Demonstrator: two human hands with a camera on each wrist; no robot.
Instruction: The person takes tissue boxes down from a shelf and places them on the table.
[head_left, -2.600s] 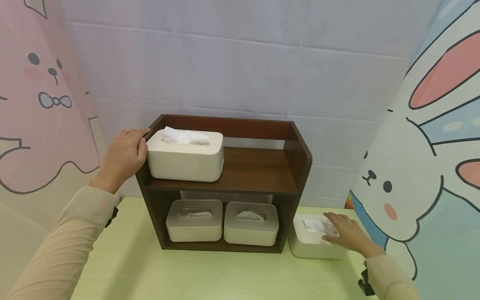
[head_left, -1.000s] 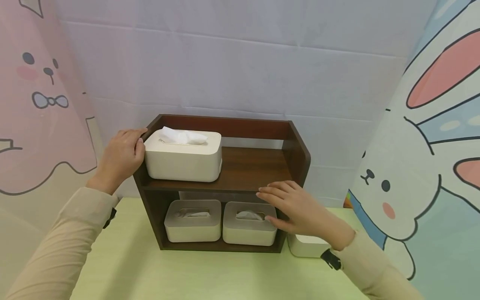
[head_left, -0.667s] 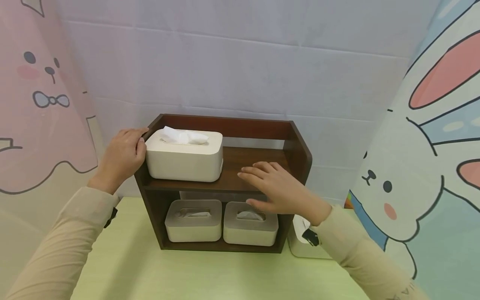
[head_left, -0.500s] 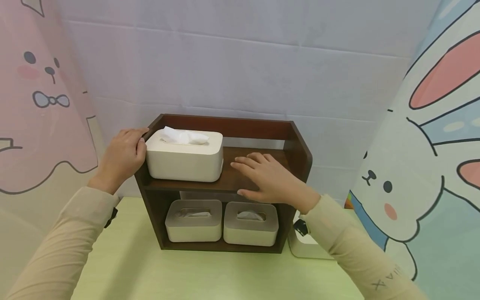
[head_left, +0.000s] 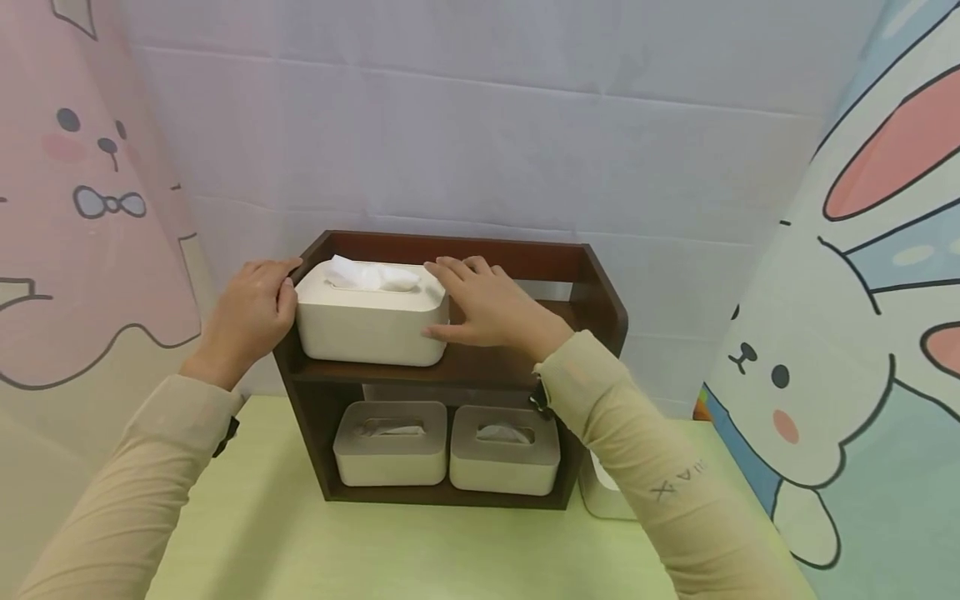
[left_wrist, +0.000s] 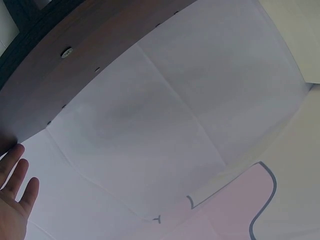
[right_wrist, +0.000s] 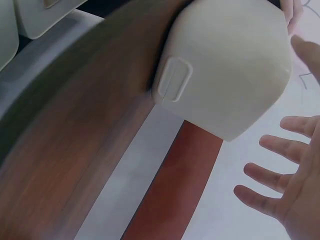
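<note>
At the left end of a dark brown two-tier shelf (head_left: 609, 308), my left hand (head_left: 251, 321) rests against the top of the side panel. Its fingers (left_wrist: 31, 195) look extended in the left wrist view, tips at the panel edge. A white tissue box (head_left: 367, 337) with a tissue sticking out sits on the upper tier's left half. My right hand (head_left: 495, 308) is at this box's right end, fingers spread. In the right wrist view, the right hand's fingers (right_wrist: 282, 150) stand apart from the tissue box (right_wrist: 235, 60). Whether the thumb touches the box is unclear.
Two more tissue boxes, one left (head_left: 390, 467) and one right (head_left: 504, 475), stand side by side on the lower tier. Another white box (head_left: 603, 500) sits on the pale green table (head_left: 420, 550) beside the shelf, partly hidden by my right sleeve. White cloth (head_left: 480, 150) hangs behind.
My right hand has moved from the box on the table, up and left across the shelf, to the upper tissue box. My left hand has stayed on the side panel.
</note>
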